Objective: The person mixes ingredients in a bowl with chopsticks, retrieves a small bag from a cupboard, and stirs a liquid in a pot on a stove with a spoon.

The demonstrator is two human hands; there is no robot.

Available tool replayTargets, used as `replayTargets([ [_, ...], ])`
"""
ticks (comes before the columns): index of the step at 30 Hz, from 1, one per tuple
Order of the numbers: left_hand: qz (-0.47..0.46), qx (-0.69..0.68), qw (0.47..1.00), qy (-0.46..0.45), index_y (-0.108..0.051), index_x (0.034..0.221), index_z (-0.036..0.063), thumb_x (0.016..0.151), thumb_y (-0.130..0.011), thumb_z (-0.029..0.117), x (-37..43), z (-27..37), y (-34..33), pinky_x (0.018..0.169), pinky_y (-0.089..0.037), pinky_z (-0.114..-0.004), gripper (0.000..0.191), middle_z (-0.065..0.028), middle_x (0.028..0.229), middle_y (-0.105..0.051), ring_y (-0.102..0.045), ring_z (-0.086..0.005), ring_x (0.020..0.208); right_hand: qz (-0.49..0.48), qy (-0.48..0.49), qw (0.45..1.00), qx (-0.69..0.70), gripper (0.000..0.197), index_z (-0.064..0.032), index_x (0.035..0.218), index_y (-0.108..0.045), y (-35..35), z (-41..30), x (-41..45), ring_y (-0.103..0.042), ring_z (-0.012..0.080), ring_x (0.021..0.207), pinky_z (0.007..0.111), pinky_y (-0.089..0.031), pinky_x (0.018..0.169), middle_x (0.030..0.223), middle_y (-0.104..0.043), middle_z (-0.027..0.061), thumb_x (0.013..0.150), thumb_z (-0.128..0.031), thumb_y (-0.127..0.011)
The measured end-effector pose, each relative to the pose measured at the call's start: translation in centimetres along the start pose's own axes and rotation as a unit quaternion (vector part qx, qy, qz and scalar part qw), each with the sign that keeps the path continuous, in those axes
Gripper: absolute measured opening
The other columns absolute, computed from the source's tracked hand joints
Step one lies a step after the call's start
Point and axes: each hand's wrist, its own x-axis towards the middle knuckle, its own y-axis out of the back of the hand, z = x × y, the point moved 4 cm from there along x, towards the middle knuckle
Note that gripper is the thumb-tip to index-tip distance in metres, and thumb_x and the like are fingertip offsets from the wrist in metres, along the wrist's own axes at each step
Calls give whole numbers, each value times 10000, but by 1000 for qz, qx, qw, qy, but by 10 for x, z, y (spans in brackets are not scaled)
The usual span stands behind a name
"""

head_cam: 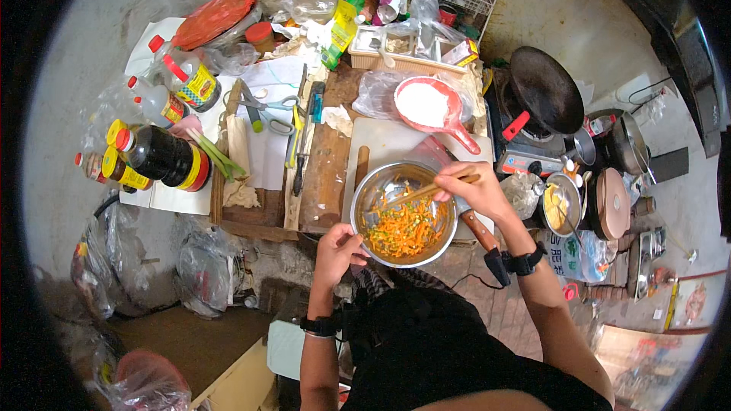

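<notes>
A shiny metal mixing bowl [358,188] is at the near edge of the table, over a white cutting board [365,137]. Inside it lies a mix of shredded orange vegetable, probably carrot, and chopped green bits [405,234]. My left hand [338,251] grips the bowl's left rim between thumb and fingers. Wooden chopsticks [420,193] are held in my right hand [471,185], their tips down in the mix. Beyond the bowl is a red ladle-shaped scoop [461,128] full of white powder [424,104]. Right of the bowl, a knife's wooden handle [480,229] sticks out past the board.
Soy sauce [163,154] and other bottles stand at the left, near scallions [220,157] and scissors [268,105]. A seasoning tray [400,57] sits at the back. On the right, a black wok [545,88] is tilted over a stove, near a pot of yellow food [557,205].
</notes>
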Motion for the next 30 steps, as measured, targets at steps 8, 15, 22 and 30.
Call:
replayTargets([
  [8,-8,-1,1000,-6,-505,870,16,863,-545,72,0,0,-1,478,-519,-235,70,-55,743,-576,-620,-142,610,79,21,996,34,188,101,899,-609,10,-7,9,-645,176,646,260,-546,589,775,-642,134,849,-80,-598],
  [15,-10,-14,1000,-11,-499,868,18,862,-554,68,1,-2,2,480,-510,-228,75,-50,735,-571,-618,-135,605,30,-8,999,26,164,83,897,-624,24,1,1,-642,172,638,257,-540,584,754,-647,150,854,-71,-587],
  [22,-16,4,1000,-4,-512,881,14,864,-548,71,0,0,1,476,-505,-225,69,-49,739,-576,-614,-131,601,-61,-30,998,7,188,86,888,-625,-10,0,-1,-638,158,641,248,-525,575,761,-646,116,849,-97,-608],
  [30,-17,3,1000,-6,-516,870,7,860,-542,57,3,-1,-1,479,-517,-229,56,-55,747,-577,-616,-134,610,-48,-32,998,7,181,84,897,-629,-9,2,-3,-632,143,638,241,-521,583,778,-648,119,843,-89,-613],
])
